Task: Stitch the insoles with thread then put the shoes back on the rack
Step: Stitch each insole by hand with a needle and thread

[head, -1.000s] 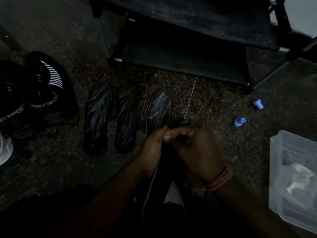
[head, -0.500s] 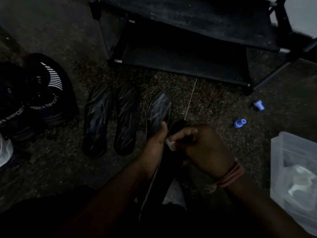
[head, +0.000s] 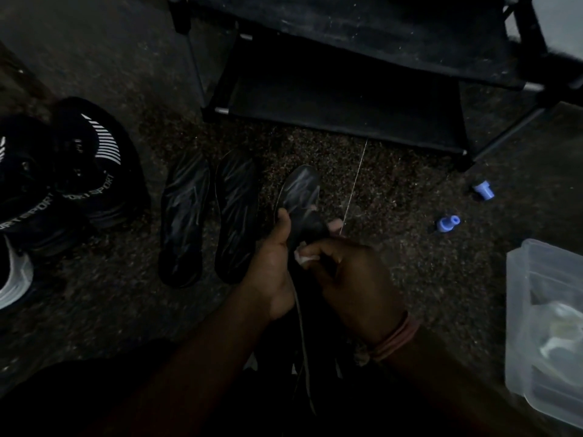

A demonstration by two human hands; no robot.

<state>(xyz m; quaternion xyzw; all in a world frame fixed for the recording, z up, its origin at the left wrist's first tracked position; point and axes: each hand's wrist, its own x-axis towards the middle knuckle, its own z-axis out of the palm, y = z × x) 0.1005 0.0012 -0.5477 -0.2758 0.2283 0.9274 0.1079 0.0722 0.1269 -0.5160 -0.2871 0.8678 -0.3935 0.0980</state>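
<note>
Dark foam fills my left hand: I grip the insole from its left edge, thumb up along the side, fingers wrapped underneath, their tips peeking out on the far right side. The insole stands nearly upright in front of me, toe end pointing away toward the rack. My left forearm comes in from the lower left, wrist bent slightly inward.

My right hand sits just beside the left, knuckles up, fingers curled tight. Thumb and forefinger pinch at the insole's edge near something small and pale; the light is too dim to tell whether a needle is in there. A thin pale thread runs taut from just beyond my fingers, up and away toward the foot of the rack. A band of pinkish cord circles my right wrist.

On the speckled floor to the left lie two more insoles, side by side, flat. Farther left, the black shoes with white lettering stand bunched together. To the right, two small blue spools lie apart on the floor, and a clear plastic box sits at the right edge.
</note>
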